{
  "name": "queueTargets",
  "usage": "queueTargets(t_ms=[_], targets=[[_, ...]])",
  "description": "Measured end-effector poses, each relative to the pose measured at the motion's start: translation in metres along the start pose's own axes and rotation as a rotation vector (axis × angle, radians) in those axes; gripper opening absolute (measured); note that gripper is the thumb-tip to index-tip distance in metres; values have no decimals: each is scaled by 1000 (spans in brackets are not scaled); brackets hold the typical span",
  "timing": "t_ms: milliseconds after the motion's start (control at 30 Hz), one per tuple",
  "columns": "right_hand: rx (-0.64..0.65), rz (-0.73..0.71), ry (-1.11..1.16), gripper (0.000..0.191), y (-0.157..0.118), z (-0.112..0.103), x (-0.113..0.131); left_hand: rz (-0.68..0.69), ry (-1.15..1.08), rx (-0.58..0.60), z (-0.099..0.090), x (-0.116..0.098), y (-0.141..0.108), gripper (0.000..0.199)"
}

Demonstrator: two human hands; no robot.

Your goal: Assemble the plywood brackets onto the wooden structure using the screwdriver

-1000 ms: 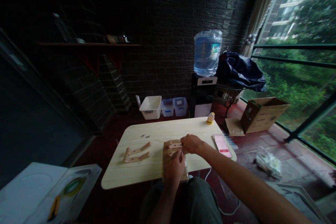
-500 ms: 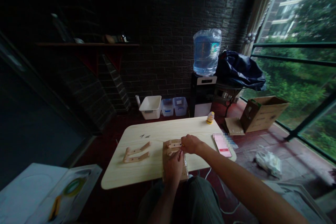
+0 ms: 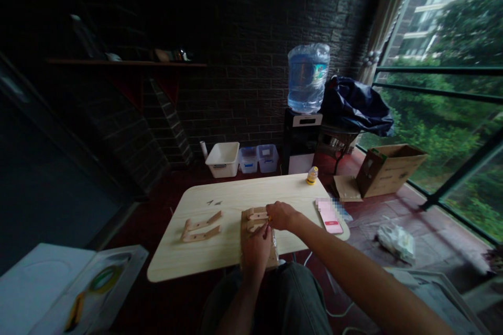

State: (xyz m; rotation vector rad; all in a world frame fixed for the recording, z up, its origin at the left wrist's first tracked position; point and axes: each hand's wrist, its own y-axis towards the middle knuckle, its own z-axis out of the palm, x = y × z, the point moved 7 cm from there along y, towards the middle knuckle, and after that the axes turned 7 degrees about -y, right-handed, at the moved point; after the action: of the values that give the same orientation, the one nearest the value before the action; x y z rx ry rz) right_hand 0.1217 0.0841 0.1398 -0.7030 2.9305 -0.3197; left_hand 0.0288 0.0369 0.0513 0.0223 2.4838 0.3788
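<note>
Wooden parts point(image 3: 257, 216) lie on a cardboard sheet point(image 3: 244, 227), the right hand point(image 3: 281, 215) curled at their right end and the left hand point(image 3: 256, 251) just below, fingers drawn together; what either clamps, I cannot tell. The cardboard reaches the table's near edge. Tabletop point(image 3: 236, 193) stretches leftward to an angled wooden frame point(image 3: 202, 235), and rightward to a phone point(image 3: 330, 217) by the right edge.

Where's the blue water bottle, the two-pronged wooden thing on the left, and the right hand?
Water bottle point(image 3: 307, 79): head view, middle of its side.
Left wooden piece point(image 3: 201, 235): head view, nearer prong.
Right hand point(image 3: 281, 214): head view, its back.
</note>
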Motion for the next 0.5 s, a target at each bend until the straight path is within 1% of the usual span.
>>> queueTargets(t_ms=[200, 300, 400, 500], targets=[[-17, 2, 0, 40, -1, -1, 1, 7, 14, -1, 3, 2, 0, 33], [-21, 8, -2, 39, -3, -3, 2, 0, 4, 18, 7, 5, 0, 34], [-8, 16, -1, 41, -4, -4, 2, -31, 4, 36, 9, 8, 0, 35], [3, 26, 5, 41, -4, -5, 2, -30, -5, 31, 8, 6, 0, 35]])
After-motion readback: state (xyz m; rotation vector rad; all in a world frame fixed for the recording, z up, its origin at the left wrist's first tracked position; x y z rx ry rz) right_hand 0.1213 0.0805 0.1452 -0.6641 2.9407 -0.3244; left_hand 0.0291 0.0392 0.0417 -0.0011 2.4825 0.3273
